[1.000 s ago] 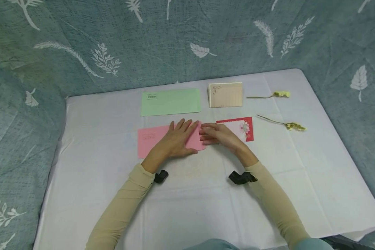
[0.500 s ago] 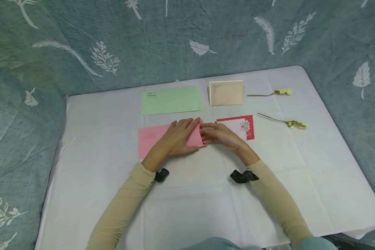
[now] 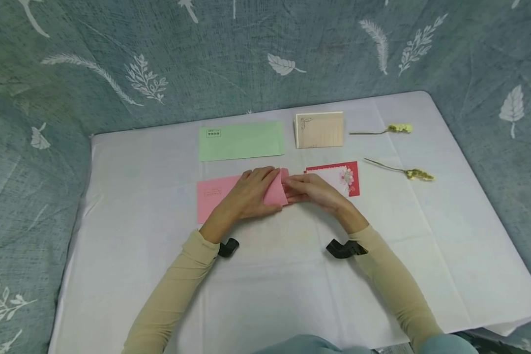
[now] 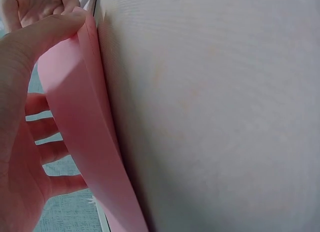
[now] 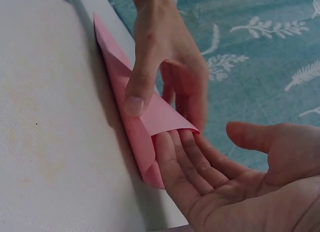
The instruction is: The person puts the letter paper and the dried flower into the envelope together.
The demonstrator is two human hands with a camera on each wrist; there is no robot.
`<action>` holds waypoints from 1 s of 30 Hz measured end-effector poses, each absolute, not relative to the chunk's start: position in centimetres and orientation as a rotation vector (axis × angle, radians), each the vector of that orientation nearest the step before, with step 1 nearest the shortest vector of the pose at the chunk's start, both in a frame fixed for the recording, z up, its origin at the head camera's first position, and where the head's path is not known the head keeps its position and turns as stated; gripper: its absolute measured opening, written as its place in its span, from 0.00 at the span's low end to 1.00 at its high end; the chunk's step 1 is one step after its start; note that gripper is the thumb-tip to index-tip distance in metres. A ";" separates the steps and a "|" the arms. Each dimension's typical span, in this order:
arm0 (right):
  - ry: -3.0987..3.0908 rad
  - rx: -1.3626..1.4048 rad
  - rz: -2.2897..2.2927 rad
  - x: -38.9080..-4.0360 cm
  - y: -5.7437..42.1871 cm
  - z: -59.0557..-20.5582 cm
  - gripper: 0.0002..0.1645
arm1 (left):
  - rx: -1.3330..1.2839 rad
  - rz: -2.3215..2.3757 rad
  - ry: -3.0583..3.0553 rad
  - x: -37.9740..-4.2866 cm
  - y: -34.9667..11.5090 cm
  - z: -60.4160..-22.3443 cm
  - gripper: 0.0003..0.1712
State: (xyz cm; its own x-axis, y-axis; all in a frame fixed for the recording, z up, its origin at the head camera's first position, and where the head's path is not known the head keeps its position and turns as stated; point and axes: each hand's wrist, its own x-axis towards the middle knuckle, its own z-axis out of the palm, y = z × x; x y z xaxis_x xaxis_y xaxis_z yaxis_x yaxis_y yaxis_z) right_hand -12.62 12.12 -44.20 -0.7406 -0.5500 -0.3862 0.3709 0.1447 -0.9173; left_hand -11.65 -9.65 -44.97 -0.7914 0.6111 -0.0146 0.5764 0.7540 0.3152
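The pink envelope (image 3: 214,191) lies left of centre on the table, its right end bowed upward. Over that end, my left hand (image 3: 250,196) holds the envelope by its two long edges, thumb on the near one and fingers along the far one. From the right, my right hand (image 3: 316,191) reaches to the envelope's mouth. In the right wrist view, the right hand (image 5: 240,187) is palm up, its thumb apart and its fairly straight fingertips tucked inside the gaping mouth of the envelope (image 5: 162,115). Paper hides those fingertips.
A green envelope (image 3: 241,141) lies farther back. To its right are a stack of beige note cards (image 3: 319,130) and a red-bordered flower card (image 3: 334,179), partly behind my right hand. Two dried yellow flowers (image 3: 399,128) lie at the right. A patterned cloth (image 3: 230,64) hangs behind the table.
My left hand has gone from lying flat on the envelope to squeezing its edges, so its end bows upward and the mouth gapes. My right fingertips have slipped into the mouth.
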 end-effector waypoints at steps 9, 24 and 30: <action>1.799 -0.206 -1.672 -12.6 12.6 -44.1 0.25 | 0.951 0.456 2.834 -11.7 -9.7 -45.0 0.51; 2.800 -0.230 -1.358 -12.1 17.1 -41.0 0.16 | 0.944 0.444 2.856 -11.6 -9.5 -45.0 0.53; 3.012 -0.096 -1.149 -12.4 19.4 -41.2 0.19 | 0.917 0.440 2.832 -11.6 -9.3 -45.0 0.55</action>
State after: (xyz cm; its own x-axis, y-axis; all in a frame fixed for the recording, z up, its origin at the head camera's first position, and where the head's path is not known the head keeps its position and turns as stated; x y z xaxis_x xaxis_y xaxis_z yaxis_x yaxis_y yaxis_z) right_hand -12.38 19.43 -41.17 -0.9948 -0.0255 0.0991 -0.0850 0.7449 -0.6617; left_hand -11.62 -9.35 -45.02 -0.8062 0.5906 -0.0355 0.5520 0.7724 0.3141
